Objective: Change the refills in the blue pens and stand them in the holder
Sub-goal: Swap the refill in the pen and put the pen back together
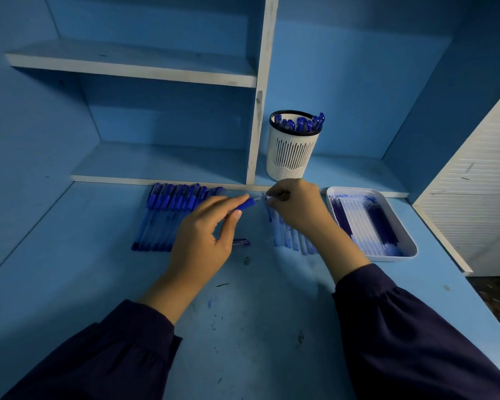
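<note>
My left hand grips a blue pen by its barrel, tip pointing right. My right hand pinches the pen's front end, fingers closed on a small part there; whether that is the tip or the refill I cannot tell. A row of several capped blue pens lies on the desk to the left. Several loose refills lie under my right wrist. The white slotted holder stands on the low shelf behind, with several blue pens upright in it.
A white tray with refills sits at the right. A pen cap and a small dark bit lie by my left hand. Shelves rise behind, a white slatted panel stands at the right, and ink smears mark the desk.
</note>
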Tool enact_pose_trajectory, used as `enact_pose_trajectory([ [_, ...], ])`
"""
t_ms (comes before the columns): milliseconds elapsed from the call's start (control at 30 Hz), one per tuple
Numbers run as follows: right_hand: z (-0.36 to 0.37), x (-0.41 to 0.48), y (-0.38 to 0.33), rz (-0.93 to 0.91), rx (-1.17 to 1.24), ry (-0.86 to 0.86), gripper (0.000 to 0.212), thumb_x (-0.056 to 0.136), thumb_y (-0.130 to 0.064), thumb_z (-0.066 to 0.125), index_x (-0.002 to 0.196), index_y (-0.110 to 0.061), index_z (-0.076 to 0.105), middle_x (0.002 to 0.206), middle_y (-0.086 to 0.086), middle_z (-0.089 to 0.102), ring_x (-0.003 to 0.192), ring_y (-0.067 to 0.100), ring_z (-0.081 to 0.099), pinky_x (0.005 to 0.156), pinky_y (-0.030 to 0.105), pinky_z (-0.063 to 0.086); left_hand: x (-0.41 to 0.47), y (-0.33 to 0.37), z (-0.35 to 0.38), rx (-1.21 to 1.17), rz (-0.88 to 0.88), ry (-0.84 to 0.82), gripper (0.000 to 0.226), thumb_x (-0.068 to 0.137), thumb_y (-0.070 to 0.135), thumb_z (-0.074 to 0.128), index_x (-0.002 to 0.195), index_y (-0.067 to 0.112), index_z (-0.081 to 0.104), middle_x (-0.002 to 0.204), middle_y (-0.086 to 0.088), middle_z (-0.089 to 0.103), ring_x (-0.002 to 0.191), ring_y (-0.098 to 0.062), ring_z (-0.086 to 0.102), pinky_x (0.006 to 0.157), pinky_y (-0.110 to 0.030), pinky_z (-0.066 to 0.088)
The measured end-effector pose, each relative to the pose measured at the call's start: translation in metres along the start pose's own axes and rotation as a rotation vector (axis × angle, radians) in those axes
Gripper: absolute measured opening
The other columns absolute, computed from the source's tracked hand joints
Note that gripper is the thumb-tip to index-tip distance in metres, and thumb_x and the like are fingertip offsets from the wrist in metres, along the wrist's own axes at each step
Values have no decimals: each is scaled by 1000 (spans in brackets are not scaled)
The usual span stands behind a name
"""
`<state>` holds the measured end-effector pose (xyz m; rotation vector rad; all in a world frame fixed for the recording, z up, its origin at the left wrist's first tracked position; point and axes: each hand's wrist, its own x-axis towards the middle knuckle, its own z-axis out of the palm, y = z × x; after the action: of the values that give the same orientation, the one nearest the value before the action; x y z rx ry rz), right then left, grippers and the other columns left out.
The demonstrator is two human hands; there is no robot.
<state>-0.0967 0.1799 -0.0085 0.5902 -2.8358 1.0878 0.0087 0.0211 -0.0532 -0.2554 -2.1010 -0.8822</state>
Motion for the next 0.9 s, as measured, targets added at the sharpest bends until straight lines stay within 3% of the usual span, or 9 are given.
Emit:
enact_pose_trajectory([
  [233,-65,-24,41,30,-66,79,16,86,-8,66,96,-17,74,84,-5,69,80,10,62,65,1,38,7,1,9,-39,47,-71,27,96,9,61,122,9,68,115,4,69,104,-5,64,92,-21,51],
  [367,-81,-35,73,143,-178,74,19,82,-5,65,88,-19,76,85,-3,71,83,17,62,65,17,37,13,-1,15,-69,56,-111,27,97,11,59,122,10,68,115,4,69,104,-4,64,92,-22,52],
  [533,-84,-39,90,249,-143,5,20,80,-8,70,84,-27,75,78,-8,68,77,8,59,58,2,36,16,0,20,-81,73,-129,27,97,10,58,122,7,67,115,6,67,106,-1,62,93,-19,50],
  [800,-88,-40,97,303,-42,15,25,78,-7,67,77,-31,71,82,-8,70,80,11,64,71,19,43,11,1,18,-57,85,-163,27,97,14,58,121,8,68,108,7,67,99,0,61,89,-17,51],
  [900,-86,-40,97,289,-66,6,16,78,-12,73,79,-27,72,81,-6,70,77,10,63,64,12,41,11,-1,18,-59,84,-169,29,98,18,55,122,8,68,108,8,66,99,5,59,89,-17,50],
])
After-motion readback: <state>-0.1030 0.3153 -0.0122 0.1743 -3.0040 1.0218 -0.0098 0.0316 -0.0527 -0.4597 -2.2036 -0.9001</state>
